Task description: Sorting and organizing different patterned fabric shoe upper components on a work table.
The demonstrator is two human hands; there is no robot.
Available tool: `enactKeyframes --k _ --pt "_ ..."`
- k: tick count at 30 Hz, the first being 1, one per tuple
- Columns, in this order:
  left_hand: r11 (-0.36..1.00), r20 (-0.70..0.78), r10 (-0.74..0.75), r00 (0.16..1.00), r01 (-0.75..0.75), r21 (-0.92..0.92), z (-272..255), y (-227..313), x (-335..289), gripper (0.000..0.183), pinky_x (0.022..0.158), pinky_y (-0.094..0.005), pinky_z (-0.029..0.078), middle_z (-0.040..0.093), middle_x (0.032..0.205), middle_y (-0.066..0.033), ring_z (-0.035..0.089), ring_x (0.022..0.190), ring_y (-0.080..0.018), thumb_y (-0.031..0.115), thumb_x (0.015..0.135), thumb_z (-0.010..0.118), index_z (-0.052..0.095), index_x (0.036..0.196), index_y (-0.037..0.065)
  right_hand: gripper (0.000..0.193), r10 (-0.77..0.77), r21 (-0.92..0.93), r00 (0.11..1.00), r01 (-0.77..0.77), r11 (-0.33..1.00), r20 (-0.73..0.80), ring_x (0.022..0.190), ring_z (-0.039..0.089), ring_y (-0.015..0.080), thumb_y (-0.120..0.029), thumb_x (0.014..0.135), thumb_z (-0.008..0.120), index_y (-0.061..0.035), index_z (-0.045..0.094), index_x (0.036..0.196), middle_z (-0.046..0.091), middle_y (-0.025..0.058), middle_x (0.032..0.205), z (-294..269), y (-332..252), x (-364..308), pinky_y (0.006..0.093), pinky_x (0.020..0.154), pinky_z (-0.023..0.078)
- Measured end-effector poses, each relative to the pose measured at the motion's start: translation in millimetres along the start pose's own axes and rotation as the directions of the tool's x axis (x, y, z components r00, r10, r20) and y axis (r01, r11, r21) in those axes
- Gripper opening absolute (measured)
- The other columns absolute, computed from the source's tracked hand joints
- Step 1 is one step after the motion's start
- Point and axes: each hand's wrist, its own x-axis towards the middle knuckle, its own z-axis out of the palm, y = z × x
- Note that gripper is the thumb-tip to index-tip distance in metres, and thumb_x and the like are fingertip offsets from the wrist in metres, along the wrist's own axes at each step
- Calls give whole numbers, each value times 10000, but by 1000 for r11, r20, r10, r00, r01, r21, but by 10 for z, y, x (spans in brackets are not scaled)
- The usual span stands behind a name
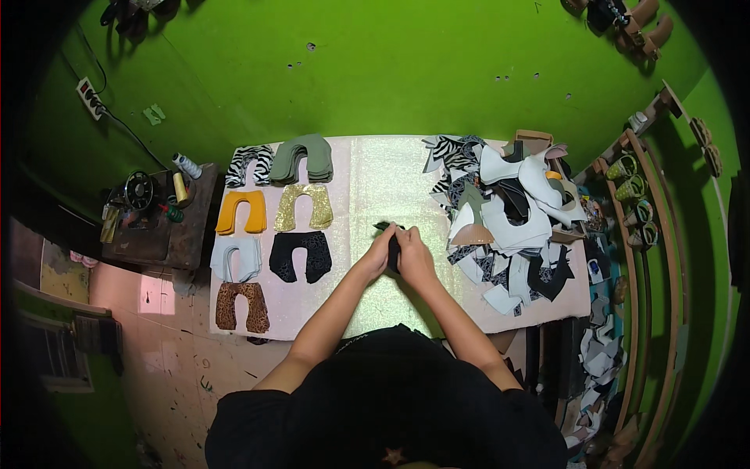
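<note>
Over the middle of the table, my left hand (378,253) and my right hand (415,259) are close together. Both are closed on a small black piece (394,256) that looks like sheet material; its dark tip pokes out past the fingertips. Most of it is hidden by the hands. Left of them lie U-shaped cut pieces in stacks: a black patterned one (301,256) nearest my left hand, then gold (303,207), green (302,159), zebra (249,166), orange (241,212), white (236,259) and leopard (241,306).
A heap of mixed offcuts (508,227) covers the table's right side. Shiny gold-toned sheeting (383,168) runs down the table's middle. At left stands a sewing machine (141,190) with thread cones (186,166). Sandals (630,187) hang on a wooden rack at right.
</note>
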Motion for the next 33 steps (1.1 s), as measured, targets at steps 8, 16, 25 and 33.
enactKeyframes --k 8,16,25,33 --pt "998 38 -44 998 43 35 -442 -102 -60 325 673 -280 467 560 905 -80 551 771 -157 306 939 351 530 1004 43 328 -132 348 990 108 931 45 812 555 291 -39 740 544 -1 554 1066 486 161 965 75 -114 -128 339 689 461" --pt "976 -42 7 999 -16 -216 -520 -27 -177 279 820 -388 486 550 972 -141 571 955 -270 208 938 337 444 1073 -11 726 318 225 930 -354 908 183 961 518 283 -322 662 717 30 393 1207 451 212 1068 202 309 -379 349 794 449" --pt "932 -40 24 999 -37 -360 -461 61 -192 285 859 -421 463 534 848 -128 570 931 -303 228 957 289 419 1037 -13 581 371 396 918 -396 828 142 716 604 235 -134 622 692 3 438 1126 594 136 799 441 283 -442 315 670 487" --pt "973 -115 167 979 -182 -140 -480 448 -257 247 820 -365 464 479 618 -52 596 799 -236 229 943 344 434 963 -1 414 438 351 899 -415 840 14 834 620 293 -135 703 629 48 526 1060 617 224 920 171 640 -416 337 760 472"
